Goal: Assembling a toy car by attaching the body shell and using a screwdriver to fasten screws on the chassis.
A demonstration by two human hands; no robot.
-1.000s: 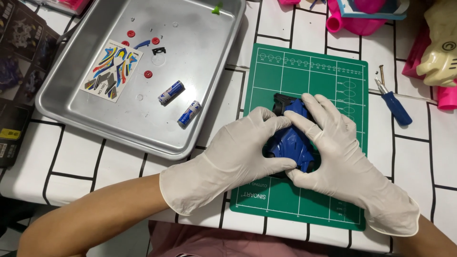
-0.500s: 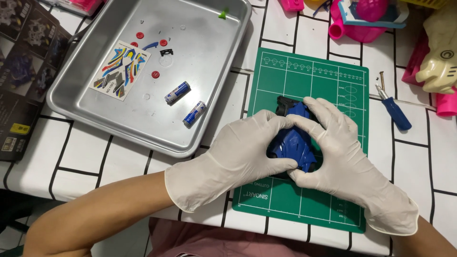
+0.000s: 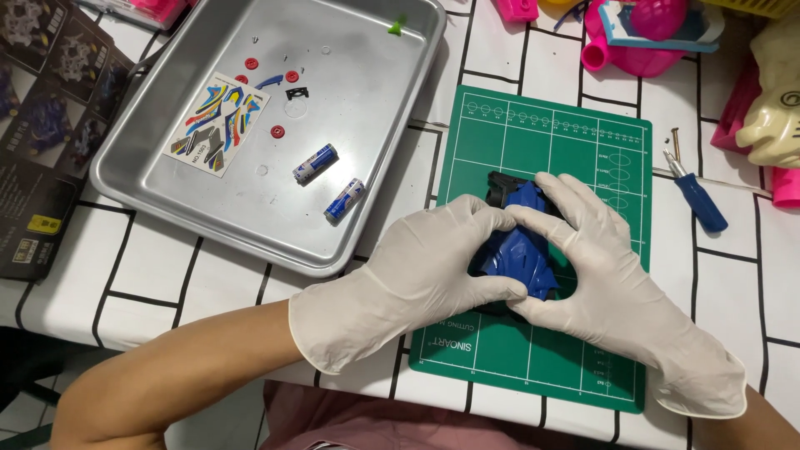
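Both hands, the left hand (image 3: 425, 275) and the right hand (image 3: 600, 275), close from the two sides around the blue toy car (image 3: 517, 250) between them on the green cutting mat (image 3: 533, 150); it looks light, stiff, thin plastic, best gripped by its sides.

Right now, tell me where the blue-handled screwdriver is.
In the head view, the blue-handled screwdriver lies on the tabletop to the right, just off the green cutting mat's right edge, beyond the right hand.
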